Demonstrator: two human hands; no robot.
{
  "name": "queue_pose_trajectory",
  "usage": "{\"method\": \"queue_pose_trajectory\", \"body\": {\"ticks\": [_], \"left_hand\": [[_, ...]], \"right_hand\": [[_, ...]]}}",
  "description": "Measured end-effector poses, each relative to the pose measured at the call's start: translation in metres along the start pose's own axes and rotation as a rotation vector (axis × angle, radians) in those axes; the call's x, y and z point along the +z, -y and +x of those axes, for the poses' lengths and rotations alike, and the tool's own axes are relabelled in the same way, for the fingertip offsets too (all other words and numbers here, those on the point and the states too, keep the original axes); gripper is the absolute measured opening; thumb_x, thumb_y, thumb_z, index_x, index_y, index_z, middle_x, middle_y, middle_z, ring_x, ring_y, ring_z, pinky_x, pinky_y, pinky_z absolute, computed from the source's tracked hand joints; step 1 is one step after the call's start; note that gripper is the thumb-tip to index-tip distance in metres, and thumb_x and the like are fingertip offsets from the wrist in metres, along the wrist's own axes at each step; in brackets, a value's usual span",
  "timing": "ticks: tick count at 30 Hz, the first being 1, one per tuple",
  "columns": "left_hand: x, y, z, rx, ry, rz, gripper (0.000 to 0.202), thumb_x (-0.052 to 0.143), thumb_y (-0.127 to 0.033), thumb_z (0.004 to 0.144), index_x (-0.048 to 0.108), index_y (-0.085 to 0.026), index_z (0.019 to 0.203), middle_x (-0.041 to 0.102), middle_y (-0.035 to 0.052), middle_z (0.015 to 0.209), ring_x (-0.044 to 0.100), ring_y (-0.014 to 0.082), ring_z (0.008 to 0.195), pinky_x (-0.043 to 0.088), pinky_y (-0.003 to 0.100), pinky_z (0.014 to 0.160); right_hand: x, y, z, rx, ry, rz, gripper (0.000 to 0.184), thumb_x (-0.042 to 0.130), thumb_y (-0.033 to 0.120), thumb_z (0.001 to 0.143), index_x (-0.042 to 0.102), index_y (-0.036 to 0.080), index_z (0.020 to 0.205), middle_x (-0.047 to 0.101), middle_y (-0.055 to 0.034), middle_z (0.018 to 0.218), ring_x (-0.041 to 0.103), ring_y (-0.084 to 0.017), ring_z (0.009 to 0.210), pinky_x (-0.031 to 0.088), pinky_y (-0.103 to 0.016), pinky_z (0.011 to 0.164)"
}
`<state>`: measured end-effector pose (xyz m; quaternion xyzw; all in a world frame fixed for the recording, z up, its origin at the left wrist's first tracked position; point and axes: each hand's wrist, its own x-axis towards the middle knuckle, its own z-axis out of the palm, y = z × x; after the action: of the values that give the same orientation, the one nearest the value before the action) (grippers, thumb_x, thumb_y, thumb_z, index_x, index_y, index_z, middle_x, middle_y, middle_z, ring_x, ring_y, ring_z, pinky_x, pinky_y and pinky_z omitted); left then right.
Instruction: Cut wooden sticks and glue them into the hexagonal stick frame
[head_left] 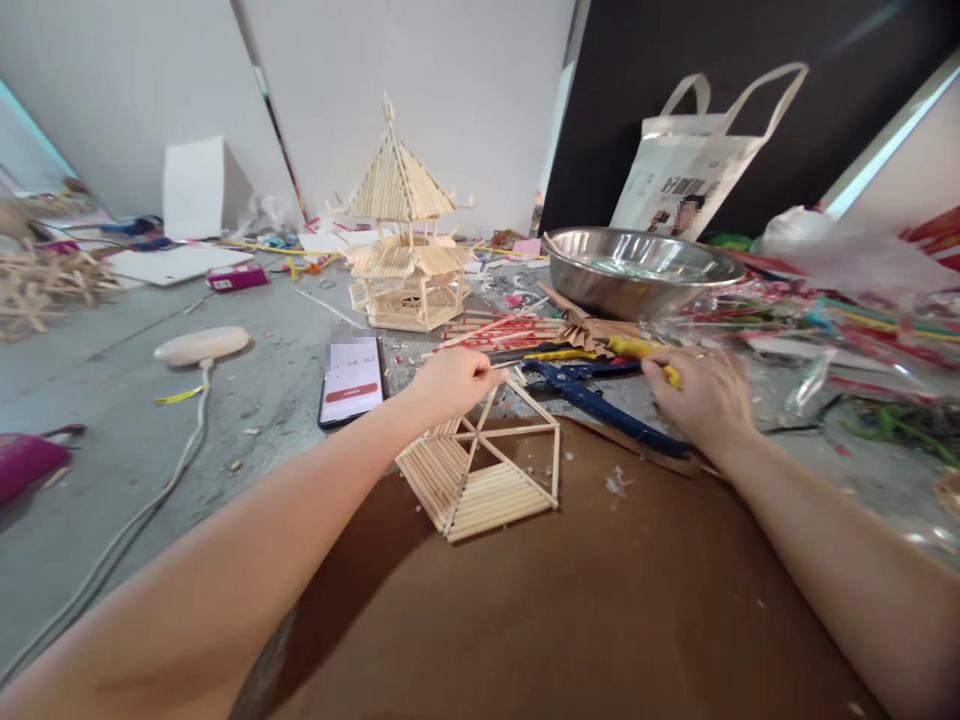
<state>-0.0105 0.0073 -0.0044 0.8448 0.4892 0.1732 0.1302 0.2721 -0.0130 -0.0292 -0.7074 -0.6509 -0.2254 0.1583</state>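
Note:
A hexagonal roof frame of thin wooden sticks (480, 475) lies on a brown cardboard sheet (600, 600). My left hand (450, 382) pinches a thin wooden stick at the frame's far corner. My right hand (701, 395) is closed on a yellow-handled tool (637, 348) just beyond the cardboard. A blue glue gun (592, 395) lies between my hands.
A finished stick pagoda (405, 250) stands behind. A phone (351, 380) lies left of my left hand. A steel bowl (637, 265), a white tote bag (697, 160) and loose coloured sticks (825, 320) fill the right. A white cable (150, 500) runs at left.

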Motion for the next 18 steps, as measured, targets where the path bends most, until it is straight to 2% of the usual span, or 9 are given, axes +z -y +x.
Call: {"method": "queue_pose_trajectory", "body": {"ticks": [3,6,10,13,15,18], "left_hand": [[0.002,0.005,0.002,-0.024,-0.1,-0.061,0.026,0.038,-0.034,0.073,0.054,-0.015,0.067,0.056,0.0019,0.063,0.045,0.0104,0.056,0.03,0.022,0.053],[0.004,0.009,0.003,-0.018,-0.135,-0.119,0.017,0.041,-0.026,0.071,0.055,-0.017,0.074,0.059,0.0016,0.072,0.049,0.0114,0.064,0.033,0.022,0.058],[0.005,0.007,0.003,-0.04,-0.137,-0.067,0.026,0.039,-0.036,0.073,0.055,-0.016,0.068,0.056,0.0012,0.063,0.046,0.0113,0.057,0.03,0.022,0.052],[0.004,0.005,0.002,-0.071,-0.134,-0.007,0.038,0.033,-0.044,0.074,0.052,-0.016,0.058,0.051,0.0009,0.053,0.042,0.0107,0.049,0.026,0.023,0.047],[0.005,0.004,0.001,-0.073,-0.147,-0.003,0.035,0.034,-0.043,0.074,0.053,-0.016,0.06,0.053,0.0012,0.055,0.043,0.0113,0.051,0.027,0.023,0.048],[0.007,0.005,0.001,-0.046,-0.162,-0.04,0.022,0.039,-0.034,0.072,0.055,-0.018,0.071,0.059,0.0015,0.069,0.049,0.013,0.061,0.033,0.024,0.055]], "right_hand": [[-0.002,0.003,-0.001,-0.068,0.045,0.009,0.034,0.03,0.037,0.078,0.058,0.02,0.071,0.062,-0.0063,0.083,0.049,-0.02,0.087,0.027,-0.031,0.08],[-0.004,0.005,0.0,-0.112,0.063,0.016,0.03,0.032,0.035,0.077,0.058,0.021,0.076,0.062,-0.004,0.086,0.05,-0.019,0.086,0.029,-0.03,0.079],[-0.008,0.01,-0.001,-0.136,0.055,0.084,0.026,0.034,0.033,0.077,0.056,0.022,0.086,0.061,-0.0018,0.09,0.05,-0.017,0.087,0.03,-0.03,0.079],[-0.01,0.014,-0.001,-0.128,0.073,0.165,0.026,0.034,0.034,0.077,0.056,0.022,0.086,0.061,-0.0015,0.086,0.052,-0.017,0.082,0.034,-0.029,0.076],[-0.01,0.014,-0.001,-0.125,0.101,0.186,0.027,0.033,0.034,0.077,0.056,0.022,0.085,0.061,-0.0017,0.085,0.053,-0.017,0.079,0.035,-0.029,0.074],[-0.006,0.011,0.0,-0.099,0.145,0.18,0.027,0.034,0.033,0.076,0.056,0.021,0.087,0.061,-0.0017,0.085,0.053,-0.017,0.077,0.036,-0.029,0.071]]}}
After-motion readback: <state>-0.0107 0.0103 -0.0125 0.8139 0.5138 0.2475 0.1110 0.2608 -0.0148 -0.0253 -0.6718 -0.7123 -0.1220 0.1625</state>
